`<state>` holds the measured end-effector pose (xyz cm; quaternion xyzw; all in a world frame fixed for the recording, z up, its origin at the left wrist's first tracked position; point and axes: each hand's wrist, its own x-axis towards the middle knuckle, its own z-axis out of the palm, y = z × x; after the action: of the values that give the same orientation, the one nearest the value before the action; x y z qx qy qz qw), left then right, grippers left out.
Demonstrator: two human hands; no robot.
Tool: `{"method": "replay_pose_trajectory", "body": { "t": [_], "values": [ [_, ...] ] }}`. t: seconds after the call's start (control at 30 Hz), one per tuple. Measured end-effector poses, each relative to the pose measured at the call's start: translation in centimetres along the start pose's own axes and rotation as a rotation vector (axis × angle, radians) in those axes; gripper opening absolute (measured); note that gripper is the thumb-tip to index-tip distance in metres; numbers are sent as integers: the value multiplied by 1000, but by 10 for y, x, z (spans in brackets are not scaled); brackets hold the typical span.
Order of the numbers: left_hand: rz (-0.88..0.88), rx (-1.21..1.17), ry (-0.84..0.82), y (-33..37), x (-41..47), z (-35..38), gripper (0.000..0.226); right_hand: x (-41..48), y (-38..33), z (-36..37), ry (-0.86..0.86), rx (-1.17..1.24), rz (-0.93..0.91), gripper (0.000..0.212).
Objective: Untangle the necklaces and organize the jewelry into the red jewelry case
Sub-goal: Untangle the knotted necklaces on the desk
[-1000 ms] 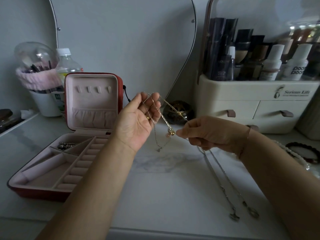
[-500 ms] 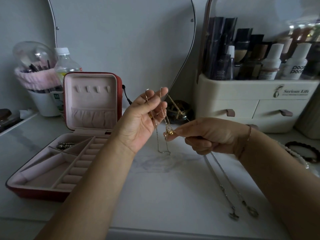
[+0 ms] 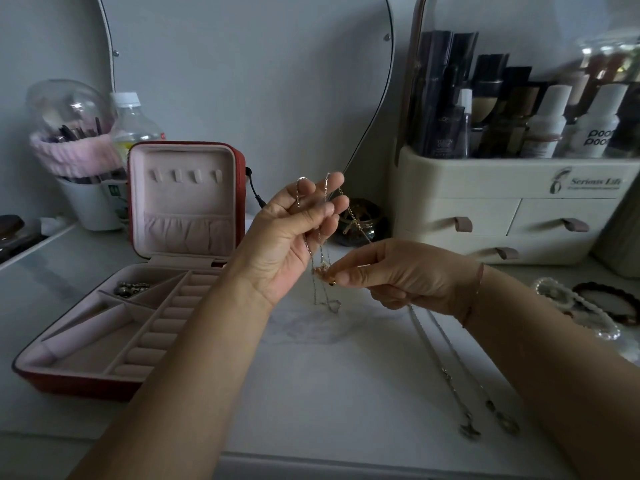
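Note:
My left hand (image 3: 294,233) is raised above the table with thin tangled necklace chains (image 3: 320,271) draped over its fingers and pinched by the thumb. My right hand (image 3: 398,271) pinches a small gold pendant (image 3: 323,271) on those chains, just below the left fingers. A gold chain runs from the left fingers back over my right hand. The red jewelry case (image 3: 79,379) lies open at the left, its pink lid upright. One small metal piece (image 3: 133,288) lies in a back compartment. Two silver necklaces (image 3: 450,372) trail on the table under my right wrist.
A cream cosmetics organizer (image 3: 502,209) with drawers and bottles stands at back right. A small dark jar (image 3: 363,223) sits behind my hands. Bracelets (image 3: 588,306) lie at the right edge. A brush holder (image 3: 72,157) and a plastic bottle (image 3: 133,129) stand behind the case.
My left fingers have curled and closed on the chains. My right hand has moved left and now pinches the pendant close under the left hand.

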<state>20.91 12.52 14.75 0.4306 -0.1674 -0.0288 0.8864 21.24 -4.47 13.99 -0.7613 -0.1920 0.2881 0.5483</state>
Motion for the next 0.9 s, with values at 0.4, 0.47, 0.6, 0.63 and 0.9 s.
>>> {"method": "replay_pose_trajectory", "body": {
  "t": [0.4, 0.47, 0.6, 0.63, 0.9],
  "values": [
    [19, 32, 36, -1, 1, 0, 20, 9, 3, 14, 74, -5, -20, 7],
    [22, 34, 48, -1, 2, -1, 18, 8, 2, 13, 96, -26, -31, 8],
    [30, 65, 73, 1, 2, -3, 15, 3, 0, 2, 201, -73, -60, 12],
    [35, 86, 80, 1, 2, -4, 14, 2, 0, -1, 229, -68, -73, 11],
    [54, 165, 132, 0, 2, -3, 18, 3, -1, -12, 398, 49, -184, 5]
  ]
}}
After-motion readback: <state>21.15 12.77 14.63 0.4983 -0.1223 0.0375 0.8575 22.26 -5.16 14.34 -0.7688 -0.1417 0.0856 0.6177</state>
